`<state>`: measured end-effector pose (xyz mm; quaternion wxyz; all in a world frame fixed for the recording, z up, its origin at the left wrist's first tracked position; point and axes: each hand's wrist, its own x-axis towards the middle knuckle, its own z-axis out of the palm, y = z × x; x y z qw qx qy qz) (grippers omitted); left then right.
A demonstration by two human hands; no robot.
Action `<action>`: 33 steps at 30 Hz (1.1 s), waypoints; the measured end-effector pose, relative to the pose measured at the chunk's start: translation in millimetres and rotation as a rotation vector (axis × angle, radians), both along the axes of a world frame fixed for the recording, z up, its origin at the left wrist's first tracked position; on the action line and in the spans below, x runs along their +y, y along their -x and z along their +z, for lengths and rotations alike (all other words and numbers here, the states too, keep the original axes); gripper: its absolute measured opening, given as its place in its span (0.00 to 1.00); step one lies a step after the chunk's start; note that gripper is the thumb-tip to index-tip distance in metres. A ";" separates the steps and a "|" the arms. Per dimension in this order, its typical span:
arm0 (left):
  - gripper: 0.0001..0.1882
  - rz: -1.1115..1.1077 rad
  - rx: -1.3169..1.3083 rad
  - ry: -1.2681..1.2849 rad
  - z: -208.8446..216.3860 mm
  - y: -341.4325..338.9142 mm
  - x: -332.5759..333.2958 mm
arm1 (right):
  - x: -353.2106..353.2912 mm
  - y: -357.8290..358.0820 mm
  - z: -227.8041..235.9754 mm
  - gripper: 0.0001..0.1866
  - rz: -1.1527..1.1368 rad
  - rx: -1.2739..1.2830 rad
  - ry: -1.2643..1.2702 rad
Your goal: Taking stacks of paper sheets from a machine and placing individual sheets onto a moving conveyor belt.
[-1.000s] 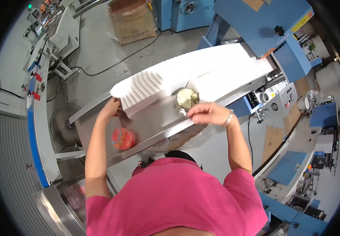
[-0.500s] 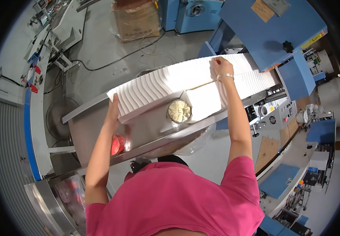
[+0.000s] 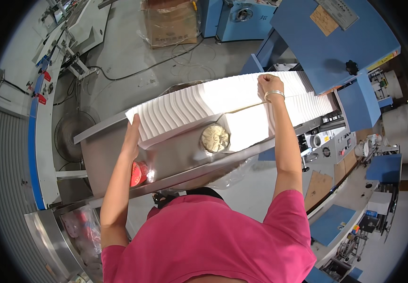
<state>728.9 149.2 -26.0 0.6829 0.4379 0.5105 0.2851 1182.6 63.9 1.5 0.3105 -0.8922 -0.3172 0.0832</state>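
Two rows of thin white sheets, which look like paper, stand packed on edge; the longer far row (image 3: 178,111) runs along a metal chute, and the near row (image 3: 248,126) lies at its right. My left hand (image 3: 131,137) rests with straight fingers against the left end of the far row. On top of the same row, farther right, my right hand (image 3: 272,84) has its fingers curled closed; what they pinch is hidden. A bangle circles the right wrist. A round jar with crumpled pale material (image 3: 214,138) stands left of the near row.
The metal chute (image 3: 105,155) has raised edges and leads to a blue machine (image 3: 331,42) at right. A red round object (image 3: 138,173) sits by my left forearm. Beyond are a cardboard box (image 3: 173,26) and a floor cable; a fan (image 3: 74,134) stands at left.
The view has shifted slightly. Both hands keep nearly the same places on the far row, and the sheets look unchanged.
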 end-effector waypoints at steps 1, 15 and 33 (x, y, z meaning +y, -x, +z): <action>0.38 0.004 -0.008 0.008 0.9 0.0 0.0 | 0.3 -0.3 -0.3 0.12 -0.010 0.010 -0.002; 0.44 -0.031 0.042 0.046 -6.7 9.3 9.6 | -6.2 3.3 5.2 0.08 0.174 -0.117 0.088; 0.38 -0.072 -0.113 -0.082 -18.3 27.9 27.1 | 8.7 79.9 -10.0 0.23 0.363 -0.522 0.328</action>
